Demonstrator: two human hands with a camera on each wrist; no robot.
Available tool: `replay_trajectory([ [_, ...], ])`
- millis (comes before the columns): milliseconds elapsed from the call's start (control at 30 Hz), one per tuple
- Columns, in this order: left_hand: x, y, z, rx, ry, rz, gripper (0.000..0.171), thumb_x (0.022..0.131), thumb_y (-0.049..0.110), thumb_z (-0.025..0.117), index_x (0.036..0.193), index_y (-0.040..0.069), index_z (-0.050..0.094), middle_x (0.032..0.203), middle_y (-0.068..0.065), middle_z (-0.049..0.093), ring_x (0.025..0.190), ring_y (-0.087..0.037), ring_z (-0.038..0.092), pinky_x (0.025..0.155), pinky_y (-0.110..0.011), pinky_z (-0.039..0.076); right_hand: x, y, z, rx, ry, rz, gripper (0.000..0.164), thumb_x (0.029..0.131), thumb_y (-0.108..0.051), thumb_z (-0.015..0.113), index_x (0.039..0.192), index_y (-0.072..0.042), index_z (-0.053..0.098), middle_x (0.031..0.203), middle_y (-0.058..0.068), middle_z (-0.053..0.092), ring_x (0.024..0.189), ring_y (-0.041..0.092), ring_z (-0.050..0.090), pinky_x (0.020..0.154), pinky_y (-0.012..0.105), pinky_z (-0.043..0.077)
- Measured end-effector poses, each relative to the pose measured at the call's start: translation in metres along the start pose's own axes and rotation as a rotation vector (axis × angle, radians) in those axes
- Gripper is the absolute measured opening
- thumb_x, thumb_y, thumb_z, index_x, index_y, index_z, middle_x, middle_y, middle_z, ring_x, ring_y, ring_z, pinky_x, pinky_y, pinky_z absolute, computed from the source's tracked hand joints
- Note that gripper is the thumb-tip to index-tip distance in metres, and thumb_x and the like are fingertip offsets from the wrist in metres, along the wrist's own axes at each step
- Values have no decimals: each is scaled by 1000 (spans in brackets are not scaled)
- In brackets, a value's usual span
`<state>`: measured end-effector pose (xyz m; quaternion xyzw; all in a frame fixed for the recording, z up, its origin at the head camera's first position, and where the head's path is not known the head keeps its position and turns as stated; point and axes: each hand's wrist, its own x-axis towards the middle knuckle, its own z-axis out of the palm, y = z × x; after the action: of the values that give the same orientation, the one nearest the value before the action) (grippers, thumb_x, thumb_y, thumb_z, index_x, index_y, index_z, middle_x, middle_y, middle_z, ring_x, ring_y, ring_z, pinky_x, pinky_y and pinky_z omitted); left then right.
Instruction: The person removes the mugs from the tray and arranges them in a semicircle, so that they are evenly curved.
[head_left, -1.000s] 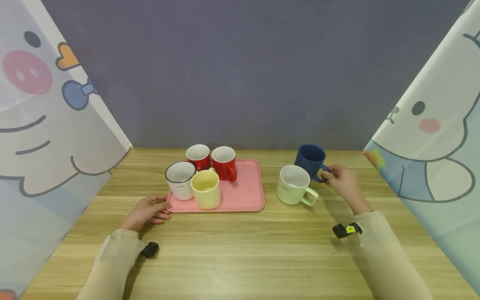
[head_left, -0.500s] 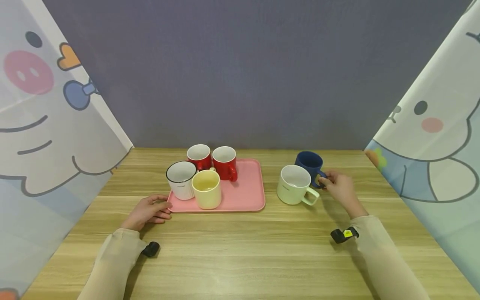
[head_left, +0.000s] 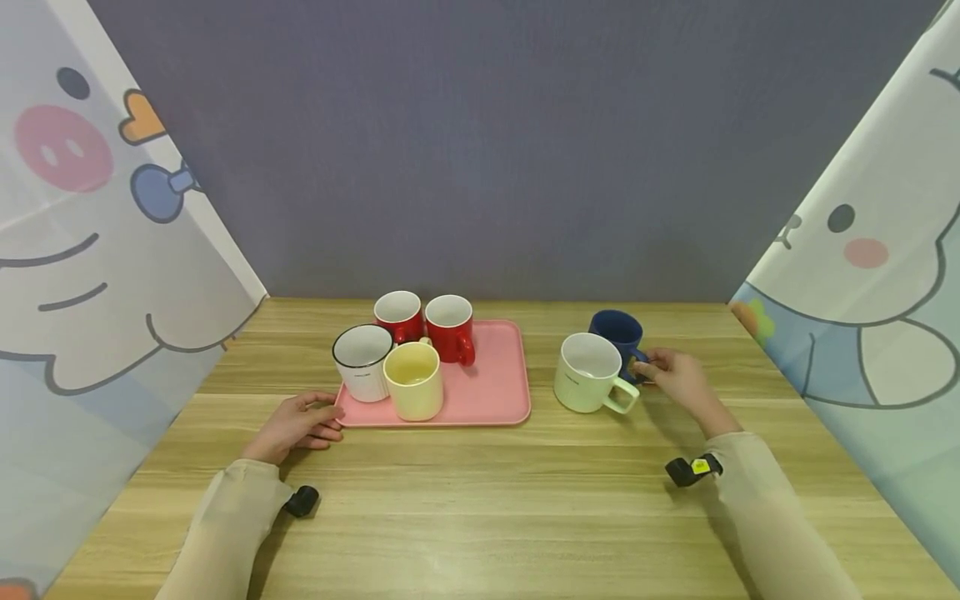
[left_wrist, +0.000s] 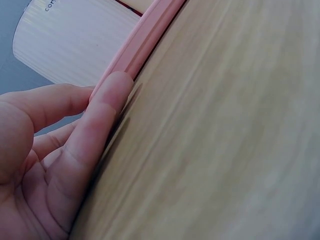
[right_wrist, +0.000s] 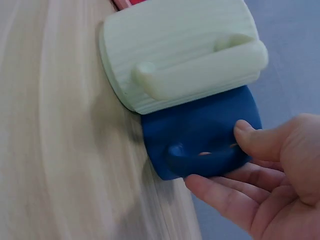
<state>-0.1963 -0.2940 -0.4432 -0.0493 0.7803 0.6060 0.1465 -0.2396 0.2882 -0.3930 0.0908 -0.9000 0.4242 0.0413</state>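
At the right, my right hand (head_left: 678,379) pinches the handle of a dark blue mug (head_left: 617,329), with the thumb above the handle and fingers under it in the right wrist view. That mug stands just behind a pale green mug (right_wrist: 180,45), close up against it. My left hand (head_left: 296,425) holds the front left corner of a pink tray (head_left: 491,383); its fingertips (left_wrist: 115,90) lie on the tray's rim in the left wrist view. On the tray are a white mug with a black rim (head_left: 363,375), a yellow mug (head_left: 414,392) and two red mugs (head_left: 450,333).
The wooden table (head_left: 465,508) ends at a grey back panel (head_left: 480,150). Printed cartoon sheets (head_left: 870,275) flank both sides. A strip of table separates the tray from the green mug.
My right hand has drawn the blue mug down and slightly toward me, behind the green mug. The left hand and the tray have stayed in place.
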Motion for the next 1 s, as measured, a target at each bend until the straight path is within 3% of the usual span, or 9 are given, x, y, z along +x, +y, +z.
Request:
replay_trajectory([
  [267,3,-1,0,0,-6,5,50,102,16,58,136,-13,38,83,-3,71,72,-14,72,63,-29,60,3,1,-11,50,-96,25,24,98,-4,61,109,18,59,99,31,68,91,44,68,74,41,60],
  [567,2,0,0,-2,-12,5,51,102,17,59,136,-14,38,83,-4,72,72,-14,72,63,-29,60,10,-4,-29,18,-160,92,50,97,-17,67,128,19,50,103,31,67,82,36,71,73,43,60],
  [767,3,-1,-1,-5,-22,7,52,101,17,59,137,-14,37,83,-3,72,72,-14,72,63,-29,60,16,-23,-39,-57,-27,71,49,97,-18,66,127,18,50,97,30,68,71,33,71,63,39,60],
  [1000,1,-2,-3,-12,-36,21,49,101,16,59,134,-14,38,82,-3,72,72,-14,72,63,-29,60,24,-55,-32,-95,113,-4,38,100,-19,62,122,11,57,93,25,69,72,28,68,60,28,58],
])
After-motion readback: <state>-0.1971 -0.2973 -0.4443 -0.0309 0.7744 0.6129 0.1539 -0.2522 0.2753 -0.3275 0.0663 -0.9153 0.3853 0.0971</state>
